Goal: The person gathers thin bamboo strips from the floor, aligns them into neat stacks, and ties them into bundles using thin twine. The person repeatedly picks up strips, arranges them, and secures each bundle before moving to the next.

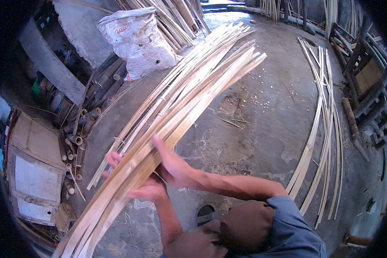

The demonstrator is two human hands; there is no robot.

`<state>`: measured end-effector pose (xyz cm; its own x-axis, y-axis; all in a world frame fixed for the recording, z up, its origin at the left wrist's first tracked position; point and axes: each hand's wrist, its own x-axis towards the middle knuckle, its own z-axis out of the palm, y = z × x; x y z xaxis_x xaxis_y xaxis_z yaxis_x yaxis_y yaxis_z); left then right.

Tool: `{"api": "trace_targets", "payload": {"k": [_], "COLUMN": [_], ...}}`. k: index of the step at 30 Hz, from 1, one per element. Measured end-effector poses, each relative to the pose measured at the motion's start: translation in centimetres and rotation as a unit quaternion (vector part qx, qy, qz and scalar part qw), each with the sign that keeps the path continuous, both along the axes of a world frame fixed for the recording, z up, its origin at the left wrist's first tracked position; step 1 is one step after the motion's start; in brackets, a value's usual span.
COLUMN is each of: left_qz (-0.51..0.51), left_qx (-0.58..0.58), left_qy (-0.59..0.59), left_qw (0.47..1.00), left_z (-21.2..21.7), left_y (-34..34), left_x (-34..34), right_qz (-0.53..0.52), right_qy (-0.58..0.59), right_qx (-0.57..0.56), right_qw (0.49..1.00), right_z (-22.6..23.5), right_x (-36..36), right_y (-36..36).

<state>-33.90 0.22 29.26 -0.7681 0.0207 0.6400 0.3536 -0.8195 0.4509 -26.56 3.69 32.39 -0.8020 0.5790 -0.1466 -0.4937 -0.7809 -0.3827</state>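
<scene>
A long bundle of pale split bamboo strips (189, 99) runs from the lower left up to the upper middle of the view. My left hand (144, 189) grips the bundle from below, its fingertips showing past the strips' left side. My right hand (172, 165) presses against the bundle's right side with fingers stretched along the strips. A second loose sheaf of strips (129, 129) lies under the bundle on the concrete floor (262, 129).
More bamboo strips (322, 142) lie in a curve at the right. A white sack (137, 41) sits at the upper left beside short bamboo tube pieces (77, 142). Wooden frames (370, 73) stand at the right edge. A dark sandal (206, 213) is near my knee.
</scene>
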Motion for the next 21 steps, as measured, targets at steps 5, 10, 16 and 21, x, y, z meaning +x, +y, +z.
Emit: {"api": "trace_targets", "payload": {"k": [5,10,16,21], "left_qz": [-0.036,-0.057,-0.137,-0.229], "left_qx": [0.020,0.032,0.113,0.165], "left_qy": [-0.207,-0.111,-0.007,0.081], "left_qw": [0.978,0.992,0.984,0.956], "left_z": [2.8,5.1,9.6,15.1], "left_y": [-4.8,-12.3,-18.1,-22.1], "left_x": [-7.5,-10.2,-13.2,-15.4], "right_qz": [0.091,-0.138,-0.115,0.039], "right_qy": [-0.275,-0.466,-0.255,-0.241], "right_qx": [0.604,0.821,0.935,0.911], "right_qw": [0.743,0.298,0.216,0.332], "right_z": [-4.4,1.0,5.6,9.4], "right_x": [9.4,10.3,6.1,4.1], "right_y": [2.2,9.1,11.0,7.7]}}
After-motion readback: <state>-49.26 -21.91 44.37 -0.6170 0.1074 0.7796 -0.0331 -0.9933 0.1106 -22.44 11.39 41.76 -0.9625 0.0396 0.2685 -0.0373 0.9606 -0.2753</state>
